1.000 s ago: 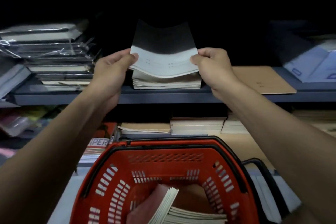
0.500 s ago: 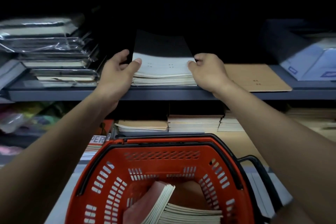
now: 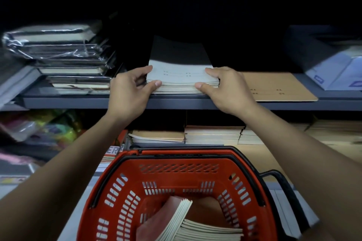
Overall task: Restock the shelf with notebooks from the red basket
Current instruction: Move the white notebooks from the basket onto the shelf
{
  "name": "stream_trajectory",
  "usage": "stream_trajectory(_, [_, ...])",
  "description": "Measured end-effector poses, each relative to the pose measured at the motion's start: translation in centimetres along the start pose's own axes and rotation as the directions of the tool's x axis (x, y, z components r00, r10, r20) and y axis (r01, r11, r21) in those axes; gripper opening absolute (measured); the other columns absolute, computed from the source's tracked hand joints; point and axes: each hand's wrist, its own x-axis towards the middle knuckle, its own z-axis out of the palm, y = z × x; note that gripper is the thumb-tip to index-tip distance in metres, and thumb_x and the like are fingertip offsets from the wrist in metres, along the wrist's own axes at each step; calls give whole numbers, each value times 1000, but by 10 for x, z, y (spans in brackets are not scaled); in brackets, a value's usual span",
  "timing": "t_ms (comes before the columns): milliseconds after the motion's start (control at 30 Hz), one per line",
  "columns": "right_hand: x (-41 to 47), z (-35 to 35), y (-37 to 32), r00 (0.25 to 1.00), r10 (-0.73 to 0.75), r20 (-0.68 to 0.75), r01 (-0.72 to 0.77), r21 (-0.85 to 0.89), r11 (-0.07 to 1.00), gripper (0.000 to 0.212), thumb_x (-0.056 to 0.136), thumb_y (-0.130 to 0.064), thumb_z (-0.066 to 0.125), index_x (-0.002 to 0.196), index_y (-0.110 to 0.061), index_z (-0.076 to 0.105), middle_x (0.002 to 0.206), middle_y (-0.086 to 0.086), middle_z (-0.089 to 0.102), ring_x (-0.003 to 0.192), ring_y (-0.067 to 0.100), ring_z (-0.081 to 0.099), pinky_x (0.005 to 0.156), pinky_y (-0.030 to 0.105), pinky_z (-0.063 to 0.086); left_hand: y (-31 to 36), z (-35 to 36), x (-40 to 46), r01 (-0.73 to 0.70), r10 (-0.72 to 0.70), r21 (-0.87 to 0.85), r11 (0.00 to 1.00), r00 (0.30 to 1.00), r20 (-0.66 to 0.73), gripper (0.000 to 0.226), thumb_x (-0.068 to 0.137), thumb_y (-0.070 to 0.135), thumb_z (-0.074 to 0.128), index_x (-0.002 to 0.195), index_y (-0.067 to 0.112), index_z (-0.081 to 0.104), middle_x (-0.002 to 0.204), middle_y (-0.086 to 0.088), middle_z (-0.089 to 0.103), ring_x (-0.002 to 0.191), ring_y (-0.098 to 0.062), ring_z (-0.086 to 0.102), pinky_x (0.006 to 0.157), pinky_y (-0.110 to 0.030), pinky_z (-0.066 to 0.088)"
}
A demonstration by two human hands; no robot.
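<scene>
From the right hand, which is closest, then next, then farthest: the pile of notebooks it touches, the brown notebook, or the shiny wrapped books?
1. Pile of notebooks: touched by the right hand, just left of it.
2. Brown notebook: beside it, to the right.
3. Shiny wrapped books: far left of the shelf.

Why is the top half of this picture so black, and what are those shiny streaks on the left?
Head view: light falls only on the shelf front; its depth and everything above sit in shadow. The streaks are glare on the plastic-wrapped books. Picture edges look soft and bowed.
</scene>
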Motion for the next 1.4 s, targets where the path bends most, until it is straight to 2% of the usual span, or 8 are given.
stream_trajectory(200, [-2,2,0,1000,-6,-23,6,-28,1000,72,92,-56,72,149,-16,57,153,3,55,142,21,49,119,37,39,-2,3,0,2,-1,48,999,999,-34,47,89,34,80,133,21,70,98,24,69,89,22,62,96,-11,50])
stream_trajectory(367, [-4,3,-2,1000,-10,-11,9,-51,999,73,95,-56,68,153,-15,52,158,6,49,146,23,44,120,37,37,-3,3,-1,-53,55,116,992,998,-12,47,93,35,76,137,23,66,125,2,72,97,13,62,97,-13,50])
stream_trajectory(500, [-7,3,-4,1000,-14,-2,14,-72,997,72,97,-55,66,153,-13,51,158,10,48,146,26,44,121,38,36,-3,0,-4,-72,69,124,990,997,27,51,94,34,74,142,25,60,121,7,68,100,10,61,95,-12,49])
stream_trajectory(733, [-19,2,-6,998,-61,-8,58,-179,982,56,98,-44,68,140,-9,56,135,11,61,126,31,55,96,35,44,-11,-7,-14,-120,114,79,990,990,85,57,96,16,71,149,19,51,128,4,67,119,-4,63,101,-17,51])
stream_trajectory(833, [-24,2,-1,996,-92,-5,89,-200,976,55,97,-38,67,143,-11,53,134,9,61,124,29,57,97,35,47,-10,-14,-24,-117,110,75,990,990,93,55,96,11,70,147,19,52,118,17,65,112,3,63,96,-13,52])
stream_trajectory(1000, [-43,0,-2,996,-85,-5,83,-190,978,71,97,-33,67,157,-8,39,151,11,49,140,29,46,115,37,39,-8,-24,-39,-127,116,116,985,988,99,50,95,15,68,143,22,56,117,12,69,101,-1,66,89,-26,59])
stream_trajectory(1233, [-82,-5,-5,995,-100,-13,96,-163,982,67,97,-31,64,156,-11,38,147,5,43,141,24,41,109,36,42,-18,-27,-67,-130,90,215,968,978,187,47,93,23,70,138,26,59,107,16,66,94,-5,65,85,-40,59])
stream_trajectory(1400, [-110,6,1,985,-164,48,170,-212,962,59,96,-32,63,148,-12,46,134,1,43,132,22,44,99,40,52,-32,-19,-94,-127,36,265,956,946,324,44,93,24,69,136,25,60,108,14,65,93,-3,64,86,-36,58])
